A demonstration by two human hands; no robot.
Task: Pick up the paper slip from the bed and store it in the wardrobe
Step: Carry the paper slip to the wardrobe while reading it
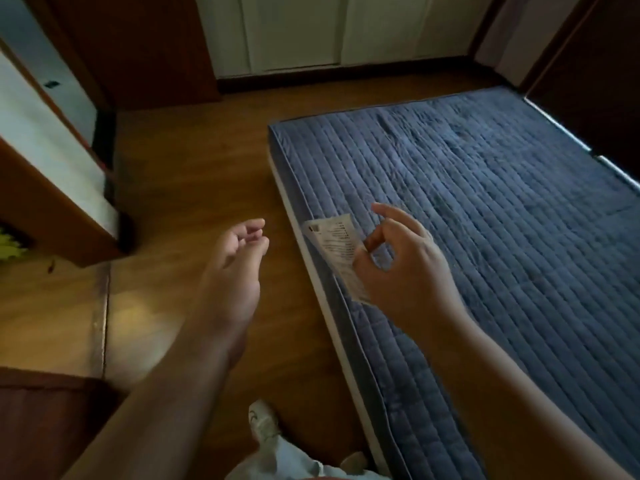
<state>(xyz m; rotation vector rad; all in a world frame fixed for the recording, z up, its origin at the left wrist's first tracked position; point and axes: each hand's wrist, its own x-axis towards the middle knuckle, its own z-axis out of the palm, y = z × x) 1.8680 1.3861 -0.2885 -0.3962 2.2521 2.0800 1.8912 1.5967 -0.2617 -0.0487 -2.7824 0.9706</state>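
Paper slip (337, 249): one, white, narrow, printed with dark text, slightly curled. It is pinched in the grip of the right hand (401, 268), above the bed (502, 237) edge. Left hand (233, 268): one, loosely curled, nothing held, over the floor (187, 174).

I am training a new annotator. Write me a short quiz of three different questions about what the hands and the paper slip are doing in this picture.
1. True or false: the paper slip lies flat on the bed.
2. Which of the hands holds the slip? A) left hand B) right hand C) both
3. Fill in: the empty hand hangs over the wooden ____, beside the bed.

Key
1. False: it is pinched in the fingers, lifted over the bed's near edge.
2. B
3. floor
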